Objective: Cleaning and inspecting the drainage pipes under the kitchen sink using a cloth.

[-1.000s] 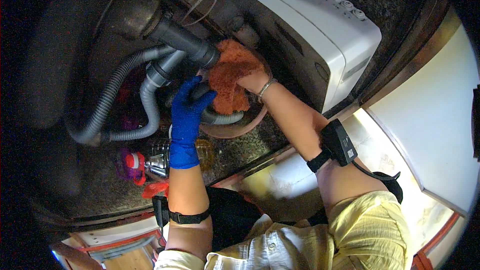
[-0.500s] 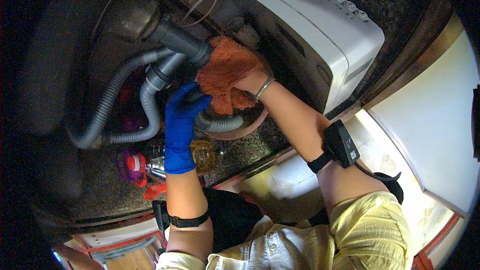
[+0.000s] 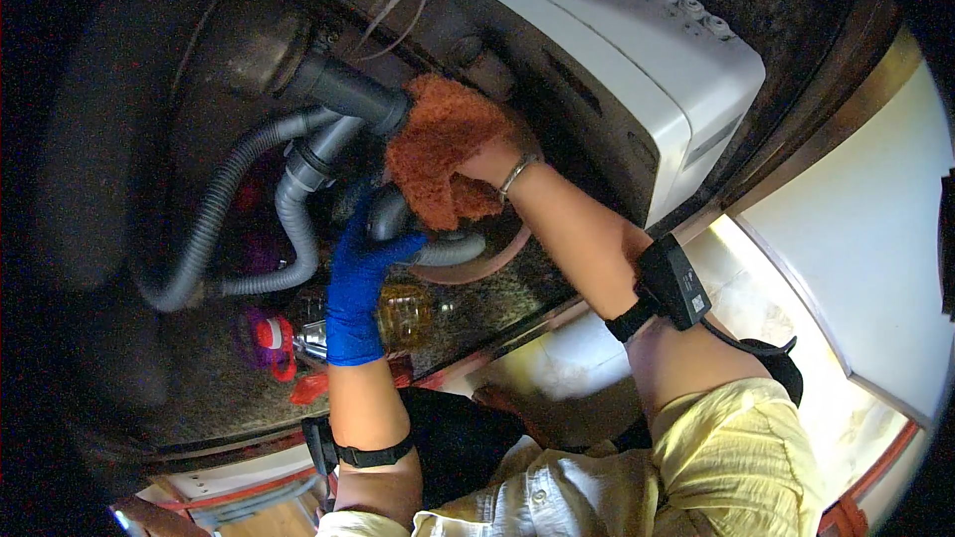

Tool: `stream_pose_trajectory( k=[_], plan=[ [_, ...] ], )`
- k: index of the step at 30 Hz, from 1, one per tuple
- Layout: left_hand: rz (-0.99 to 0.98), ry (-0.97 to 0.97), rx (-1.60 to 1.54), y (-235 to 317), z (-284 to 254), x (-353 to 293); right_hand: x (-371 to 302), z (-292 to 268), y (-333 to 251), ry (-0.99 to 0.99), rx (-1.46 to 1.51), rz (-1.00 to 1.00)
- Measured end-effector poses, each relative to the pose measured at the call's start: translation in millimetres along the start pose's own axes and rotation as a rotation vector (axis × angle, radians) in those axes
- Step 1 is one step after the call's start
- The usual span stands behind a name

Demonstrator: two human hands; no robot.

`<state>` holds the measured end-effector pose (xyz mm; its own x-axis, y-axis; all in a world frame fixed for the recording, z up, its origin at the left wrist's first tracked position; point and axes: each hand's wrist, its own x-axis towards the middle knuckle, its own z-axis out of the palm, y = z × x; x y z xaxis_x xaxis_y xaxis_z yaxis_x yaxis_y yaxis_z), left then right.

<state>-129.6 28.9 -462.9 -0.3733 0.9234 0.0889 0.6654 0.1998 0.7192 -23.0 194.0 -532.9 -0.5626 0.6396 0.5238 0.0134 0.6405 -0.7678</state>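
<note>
My right hand [image 3: 489,161] is closed on a shaggy orange cloth [image 3: 438,139]; the cloth covers most of its fingers. It presses the cloth at the open-looking end of a thick dark grey drain pipe [image 3: 348,89]. Lower down, my left hand [image 3: 363,278], in a blue glove, has its thumb and fingers around a curved grey pipe piece [image 3: 390,217]. Part of those fingers goes behind the pipe. Beneath the cloth, a ribbed grey hose [image 3: 453,251] lies in a pinkish round basin [image 3: 487,267], mostly hidden.
A white box-shaped appliance [image 3: 597,50] with thin white tubes stands at the right. Corrugated grey hoses [image 3: 214,199] loop at the left. Close to my left wrist lie a bottle of amber liquid [image 3: 408,313] and a bottle with a red cap [image 3: 271,332]. The cabinet's front edge [image 3: 477,353] runs below.
My left hand has moved slightly down, and more of the curved pipe shows in its grasp. My right hand and the cloth have shifted a little left.
</note>
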Motion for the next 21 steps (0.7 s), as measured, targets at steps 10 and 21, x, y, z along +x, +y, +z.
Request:
stream_pose_trajectory(
  k=[10,21],
  plan=[
    [-0.070,0.144,-0.079,-9,5,-3,20,-16,-6,0.051,0.152,-0.193],
    [-0.041,0.160,-0.311,-24,8,-5,47,10,24,-0.116,0.768,-0.159]
  ],
)
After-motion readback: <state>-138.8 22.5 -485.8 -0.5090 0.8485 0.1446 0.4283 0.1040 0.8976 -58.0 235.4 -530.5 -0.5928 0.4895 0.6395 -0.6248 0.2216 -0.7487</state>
